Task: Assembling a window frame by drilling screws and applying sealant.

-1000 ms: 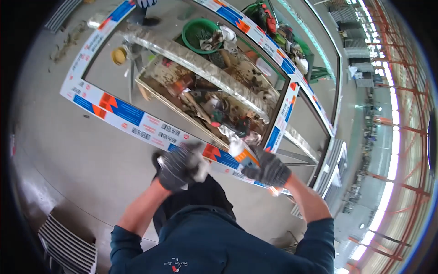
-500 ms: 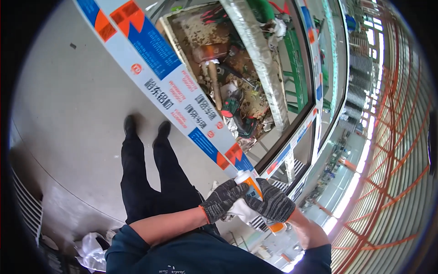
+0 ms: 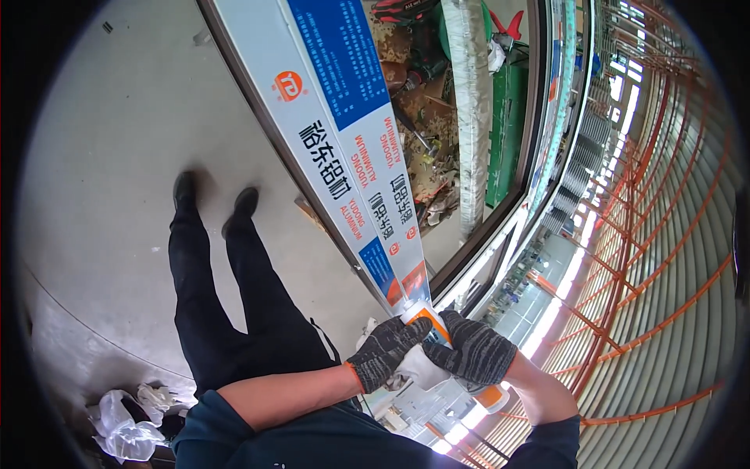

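Both my hands wear dark grey knitted gloves with orange cuffs. They are closed around a white-and-orange sealant tube [image 3: 426, 320] at the lower middle of the view. My left hand [image 3: 388, 352] grips its upper part from the left, thumb on the label. My right hand [image 3: 473, 349] wraps it from the right, and the tube's orange lower end shows below that hand. The tube's top meets the near corner of a film-wrapped aluminium frame [image 3: 336, 156]; whether the tip touches it I cannot tell. A white cloth [image 3: 423, 369] hangs under the hands.
Inside the frame is a worn workbench top [image 3: 433, 168] with scattered tools. A pale wrapped bar [image 3: 469, 117] crosses over it, beside a green metal piece [image 3: 506, 133]. White plastic bags [image 3: 129, 426] lie on the floor at lower left. Orange roof beams show at right.
My view has shifted, so the frame looks larger and closer and stands more upright. Both hands keep their hold on the sealant tube, whose top now sits at the frame's corner.
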`<state>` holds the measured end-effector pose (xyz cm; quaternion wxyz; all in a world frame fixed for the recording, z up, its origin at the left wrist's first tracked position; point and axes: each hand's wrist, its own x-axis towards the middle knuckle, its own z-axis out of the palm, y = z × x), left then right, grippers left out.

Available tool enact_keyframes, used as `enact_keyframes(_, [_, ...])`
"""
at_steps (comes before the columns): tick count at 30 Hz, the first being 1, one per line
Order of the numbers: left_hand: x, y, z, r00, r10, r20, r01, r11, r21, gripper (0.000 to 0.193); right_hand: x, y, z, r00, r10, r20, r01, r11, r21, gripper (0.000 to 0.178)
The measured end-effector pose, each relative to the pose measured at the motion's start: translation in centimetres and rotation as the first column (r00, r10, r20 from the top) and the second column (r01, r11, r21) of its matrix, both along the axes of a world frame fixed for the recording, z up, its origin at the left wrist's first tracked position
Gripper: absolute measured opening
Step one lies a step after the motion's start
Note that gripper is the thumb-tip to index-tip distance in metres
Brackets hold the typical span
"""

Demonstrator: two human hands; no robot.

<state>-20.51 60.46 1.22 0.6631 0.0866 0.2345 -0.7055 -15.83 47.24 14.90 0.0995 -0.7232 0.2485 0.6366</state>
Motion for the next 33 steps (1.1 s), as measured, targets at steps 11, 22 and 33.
enact_keyframes(11, [0.2,-0.2,-0.2,0.991,0.130,-0.044,-0.131,0.991,-0.025,0.030,2.0,0.6,-0.7,0.994,0.049,-0.101,-0.052,0.998,-0.023,0.047])
enact_keyframes(22, [-2.2,0.3,1.6,0.986,0.091,-0.137,-0.085,0.995,0.047,0.037,0.4,1.5,0.5,0.992,-0.061,-0.113,0.054,0.997,-0.060,0.046])
enact_keyframes(33, [-1.7,-2.2,0.7,0.970,0.195,-0.142,-0.190,0.981,0.048,0.034,-2.2,-1.2,-0.3,0.982,-0.070,0.178,0.072,0.997,-0.008,0.046])
